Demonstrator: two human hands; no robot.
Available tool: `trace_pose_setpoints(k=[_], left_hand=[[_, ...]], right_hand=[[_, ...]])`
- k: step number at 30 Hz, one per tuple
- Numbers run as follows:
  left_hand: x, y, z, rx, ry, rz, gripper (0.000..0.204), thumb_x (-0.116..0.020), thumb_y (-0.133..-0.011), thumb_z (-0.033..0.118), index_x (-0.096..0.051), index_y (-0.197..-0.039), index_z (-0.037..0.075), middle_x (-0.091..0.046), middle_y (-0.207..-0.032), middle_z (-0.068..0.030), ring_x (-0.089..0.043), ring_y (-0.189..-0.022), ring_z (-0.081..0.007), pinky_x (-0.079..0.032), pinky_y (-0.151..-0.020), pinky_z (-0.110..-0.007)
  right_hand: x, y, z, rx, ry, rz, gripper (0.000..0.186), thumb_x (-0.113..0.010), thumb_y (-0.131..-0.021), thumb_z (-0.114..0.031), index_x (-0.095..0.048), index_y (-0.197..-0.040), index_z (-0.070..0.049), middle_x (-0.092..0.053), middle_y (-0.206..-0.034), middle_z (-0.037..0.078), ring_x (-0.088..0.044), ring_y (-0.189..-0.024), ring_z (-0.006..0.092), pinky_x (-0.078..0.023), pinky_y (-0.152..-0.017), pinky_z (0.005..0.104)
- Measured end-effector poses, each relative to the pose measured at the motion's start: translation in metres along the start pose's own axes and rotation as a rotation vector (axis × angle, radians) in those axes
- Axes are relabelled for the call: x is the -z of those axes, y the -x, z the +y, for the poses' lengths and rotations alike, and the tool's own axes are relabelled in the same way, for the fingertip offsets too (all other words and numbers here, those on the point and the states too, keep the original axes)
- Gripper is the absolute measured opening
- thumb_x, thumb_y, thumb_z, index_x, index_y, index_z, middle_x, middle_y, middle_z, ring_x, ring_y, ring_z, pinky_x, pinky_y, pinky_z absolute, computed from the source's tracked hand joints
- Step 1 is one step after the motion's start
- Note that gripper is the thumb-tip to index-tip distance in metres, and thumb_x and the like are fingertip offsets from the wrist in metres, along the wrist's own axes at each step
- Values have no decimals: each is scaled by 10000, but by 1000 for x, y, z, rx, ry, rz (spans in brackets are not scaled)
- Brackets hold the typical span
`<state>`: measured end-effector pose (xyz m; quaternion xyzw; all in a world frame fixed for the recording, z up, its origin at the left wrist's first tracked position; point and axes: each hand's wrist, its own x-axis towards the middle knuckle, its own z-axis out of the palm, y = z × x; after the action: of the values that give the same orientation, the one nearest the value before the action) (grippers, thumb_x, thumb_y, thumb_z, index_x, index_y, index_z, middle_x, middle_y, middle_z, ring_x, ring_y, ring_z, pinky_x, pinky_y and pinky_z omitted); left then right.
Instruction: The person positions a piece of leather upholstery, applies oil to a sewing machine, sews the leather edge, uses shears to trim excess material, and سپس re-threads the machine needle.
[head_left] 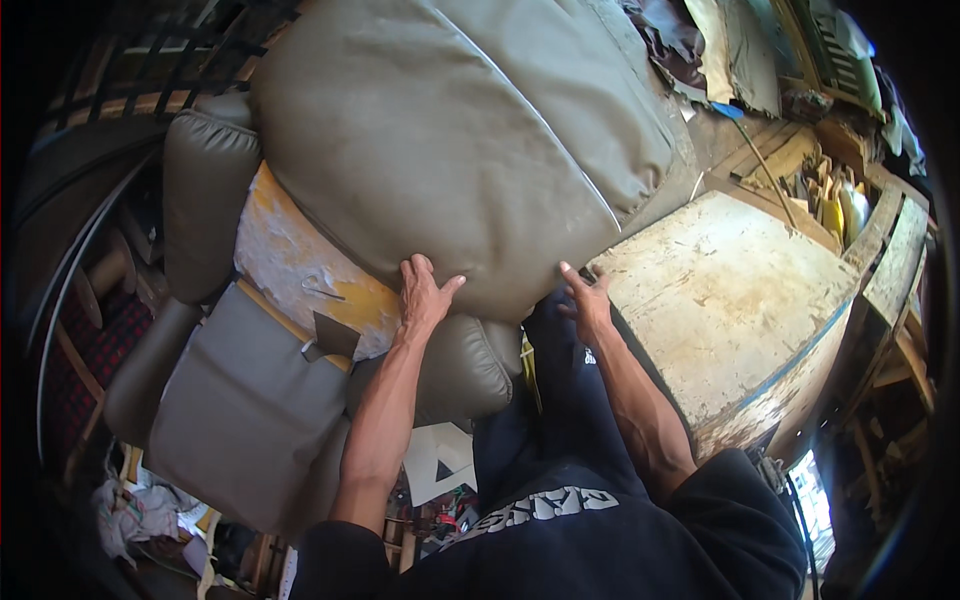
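A large grey-brown upholstered cushion (430, 130), leather-like and crossed by white piping, fills the top middle of the head view. My left hand (428, 295) rests against its near edge with the thumb spread, holding nothing that I can see. Further right, my right hand (590, 298) is at the cushion's near right corner, its fingers apart and partly curled. Beneath the cushion stands a matching chair with padded armrests (208, 200) and a flat upholstered panel (240, 400). Between them shows bare white and yellow foam (300, 265).
A scuffed off-white box-like block (720, 300) stands close by my right forearm. Beyond it lie wood pieces and a stick with a blue end (728, 110). Fabric scraps (735, 50) are at the far right. White rags (145, 510) and clutter lie at the lower left.
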<state>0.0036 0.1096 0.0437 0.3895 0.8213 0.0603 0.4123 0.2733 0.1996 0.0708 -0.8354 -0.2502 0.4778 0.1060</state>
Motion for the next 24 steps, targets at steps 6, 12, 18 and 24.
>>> trace_pose_setpoints(k=[6, 12, 18, 24], left_hand=[[1, 0, 5, 33, -22, -31, 631, -876, -813, 327, -428, -1153, 40, -486, -1141, -183, -554, -1080, -418, -483, -912, -516], [11, 5, 11, 62, -60, -37, 629, -870, -818, 335, -428, -1161, 48, -484, -1154, -184, -557, -1092, -414, -481, -929, -518], [33, 4, 25, 165, -91, -146, 562, -780, -876, 423, -533, -1189, 28, -619, -1257, -264, -623, -1128, -464, -504, -944, -544], [134, -130, 47, -123, 28, 438, 212, -618, -984, 221, -606, -953, 12, -643, -920, -220, -637, -912, -440, -504, -827, -532]], right_hand=[[-12, -1, 49, -286, -463, -477, 227, -714, -995, -295, -627, -1092, -108, -680, -1064, 10, -646, -984, 150, -549, -929, 384], [-24, -7, 71, -154, -358, -412, 248, -704, -997, -265, -634, -1091, -46, -686, -972, 42, -664, -877, 151, -579, -795, 330], [-25, -2, 73, -162, -366, -441, 251, -695, -999, -281, -608, -1029, -47, -649, -970, 67, -656, -884, 168, -570, -786, 344], [-15, 28, 60, -430, -238, -662, 374, -769, -948, -215, -593, -1240, -64, -606, -1080, 63, -637, -940, 186, -595, -791, 358]])
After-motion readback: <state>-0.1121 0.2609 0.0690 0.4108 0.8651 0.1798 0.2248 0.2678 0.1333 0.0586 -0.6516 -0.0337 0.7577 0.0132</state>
